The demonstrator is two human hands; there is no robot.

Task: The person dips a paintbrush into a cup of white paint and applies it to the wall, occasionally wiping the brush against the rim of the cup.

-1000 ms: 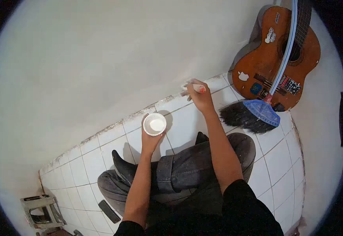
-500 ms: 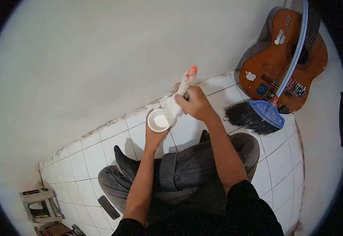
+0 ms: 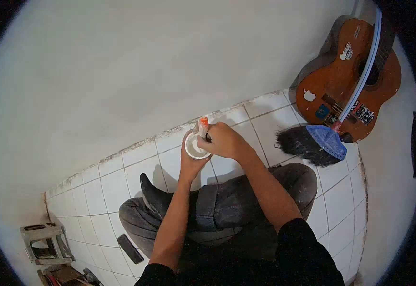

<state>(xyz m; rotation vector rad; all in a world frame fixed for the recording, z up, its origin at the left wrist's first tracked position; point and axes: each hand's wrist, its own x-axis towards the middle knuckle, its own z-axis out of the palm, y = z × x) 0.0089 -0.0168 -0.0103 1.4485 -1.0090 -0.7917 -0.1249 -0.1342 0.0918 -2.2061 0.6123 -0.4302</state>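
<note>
My left hand (image 3: 190, 167) is wrapped round a small white cup (image 3: 188, 148) with pale paint in it. Gripped in my right hand (image 3: 225, 140) is a paintbrush (image 3: 203, 126), its light handle smeared with white and orange-red at the end. The handle points up, and the bristle end is down at the cup's mouth, mostly hidden by my fingers. Both hands are close together above the tiled floor (image 3: 136, 156), in front of my crossed legs (image 3: 236, 202).
A pale wall (image 3: 146, 71) rises just beyond the hands. To the right, a stickered guitar (image 3: 332, 78) leans in the corner, with a blue broom (image 3: 326, 139) across it. A dark phone (image 3: 130, 249) lies by my left knee; a worn stool (image 3: 46, 244) stands at lower left.
My right hand has come down and left, bringing the paintbrush from above the cup's edge to its mouth. The cup has shifted slightly right, still in my left hand.
</note>
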